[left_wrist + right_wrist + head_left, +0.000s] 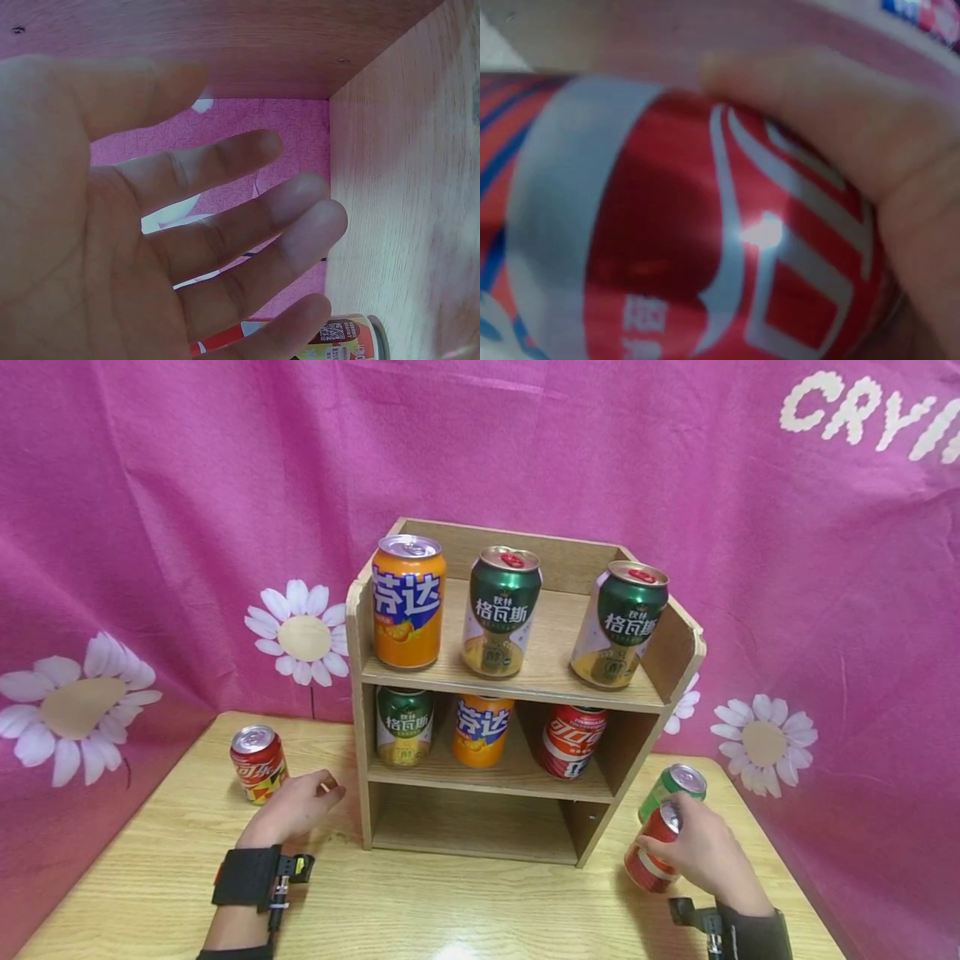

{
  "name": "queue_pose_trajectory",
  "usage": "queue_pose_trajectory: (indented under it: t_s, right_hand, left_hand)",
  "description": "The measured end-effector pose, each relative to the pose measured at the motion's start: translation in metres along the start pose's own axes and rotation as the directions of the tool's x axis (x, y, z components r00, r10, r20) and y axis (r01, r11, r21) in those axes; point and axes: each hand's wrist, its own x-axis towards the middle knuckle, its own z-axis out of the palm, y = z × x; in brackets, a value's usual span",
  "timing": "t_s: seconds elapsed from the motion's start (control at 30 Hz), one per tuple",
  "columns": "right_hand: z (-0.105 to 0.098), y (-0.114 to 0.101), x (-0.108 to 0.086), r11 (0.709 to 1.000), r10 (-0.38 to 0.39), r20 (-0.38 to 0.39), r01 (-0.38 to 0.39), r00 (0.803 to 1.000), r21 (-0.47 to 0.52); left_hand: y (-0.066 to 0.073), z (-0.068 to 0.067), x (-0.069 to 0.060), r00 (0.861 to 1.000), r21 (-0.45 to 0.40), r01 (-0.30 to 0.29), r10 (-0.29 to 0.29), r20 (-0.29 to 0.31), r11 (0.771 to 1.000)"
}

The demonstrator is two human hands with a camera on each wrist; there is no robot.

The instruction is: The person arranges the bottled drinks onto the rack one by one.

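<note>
My right hand [708,847] grips a red cola can [651,860] near its top, at the right of the wooden shelf [360,735]. In the right wrist view the red can [660,225] fills much of the picture, with the thumb along its side. The head view shows this can leaning a little; whether its base touches the table I cannot tell. Just behind it is a green can [654,795]. My left hand [296,810] holds nothing, fingers spread apart in the left wrist view. A red and yellow can [258,768] stands beyond it, at the shelf's left.
On the top board stand an orange soda can [408,610] and two green-and-gold cans [501,618]. The middle board holds a green-and-gold can [405,731], an orange can [480,735] and a red can [572,743]. A pink curtain [300,460] hangs behind the table [420,910].
</note>
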Motion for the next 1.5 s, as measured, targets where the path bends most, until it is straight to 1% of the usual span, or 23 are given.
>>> queue_pose_trajectory:
  t_s: [0.13, 0.27, 0.33, 0.47, 0.63, 0.77, 0.93, 1.13, 1.23, 1.5]
  right_hand:
    - [-0.002, -0.011, -0.003, 0.994, -0.072, 0.038, 0.068, 0.997, 0.085]
    - [-0.004, -0.019, -0.006, 0.982, -0.115, 0.074, 0.103, 0.991, 0.156]
    - [-0.005, -0.022, -0.008, 0.978, -0.136, 0.079, 0.121, 0.988, 0.171]
    - [-0.008, -0.029, -0.012, 0.973, -0.171, 0.079, 0.156, 0.982, 0.169]
    - [-0.011, -0.040, -0.019, 0.961, -0.221, 0.091, 0.200, 0.971, 0.191]
    - [-0.010, -0.050, -0.023, 0.945, -0.280, 0.120, 0.251, 0.953, 0.210]
    - [0.001, -0.064, -0.026, 0.918, -0.365, 0.159, 0.325, 0.917, 0.229]
    - [0.024, -0.083, -0.024, 0.888, -0.439, 0.182, 0.393, 0.880, 0.239]
    - [0.035, -0.092, -0.020, 0.880, -0.457, 0.182, 0.413, 0.871, 0.234]
    - [0.056, -0.109, -0.005, 0.886, -0.459, 0.186, 0.432, 0.869, 0.168]
  left_hand:
    - [0.001, -0.001, -0.001, 1.000, -0.001, 0.002, -0.002, 0.001, 1.000]
    - [0.002, -0.001, -0.001, 1.000, -0.001, 0.004, -0.004, -0.001, 1.000]
    - [0.003, -0.001, -0.001, 1.000, -0.002, 0.008, -0.008, 0.002, 1.000]
    - [0.004, -0.002, -0.001, 1.000, -0.002, 0.009, -0.009, 0.006, 1.000]
    - [0.004, -0.002, -0.001, 1.000, -0.004, 0.010, -0.010, 0.003, 1.000]
    - [0.003, -0.001, -0.001, 1.000, -0.003, 0.010, -0.010, -0.001, 1.000]
    - [0.002, 0.000, -0.001, 1.000, 0.002, 0.003, -0.003, -0.007, 1.000]
    - [0.001, 0.002, -0.002, 1.000, 0.021, -0.008, 0.008, -0.021, 1.000]
    - [0.000, 0.003, -0.001, 1.000, 0.022, -0.008, 0.008, -0.022, 1.000]
    - [0.000, 0.000, 0.000, 1.000, 0.011, -0.011, 0.011, -0.018, 1.000]
